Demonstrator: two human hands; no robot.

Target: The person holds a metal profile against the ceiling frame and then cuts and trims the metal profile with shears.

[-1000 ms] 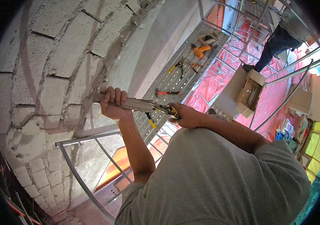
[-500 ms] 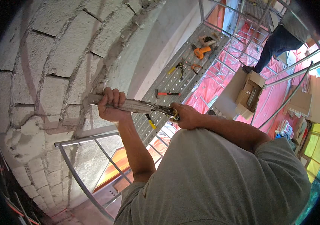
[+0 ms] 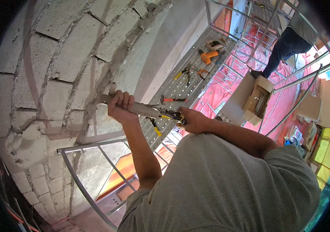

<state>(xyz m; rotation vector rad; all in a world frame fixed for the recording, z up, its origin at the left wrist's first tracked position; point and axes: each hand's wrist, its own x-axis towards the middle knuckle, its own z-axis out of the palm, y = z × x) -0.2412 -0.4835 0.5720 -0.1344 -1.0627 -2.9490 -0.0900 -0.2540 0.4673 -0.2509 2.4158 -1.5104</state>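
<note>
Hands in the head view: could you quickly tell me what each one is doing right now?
Left hand: closed around a flat metal strip.
Right hand: closed on the snips at the strip.

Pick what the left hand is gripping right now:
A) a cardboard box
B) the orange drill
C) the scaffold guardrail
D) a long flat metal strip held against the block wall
D: the left hand is wrapped around the long flat metal strip at the block wall, while the right hand holds snips at the strip's other end.

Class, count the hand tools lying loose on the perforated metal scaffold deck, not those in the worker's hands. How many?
4 at least: a red-handled hammer, yellow-handled pliers, orange-handled pliers and an orange power drill, all on the scaffold deck. Others may be hidden behind the hands.
</note>
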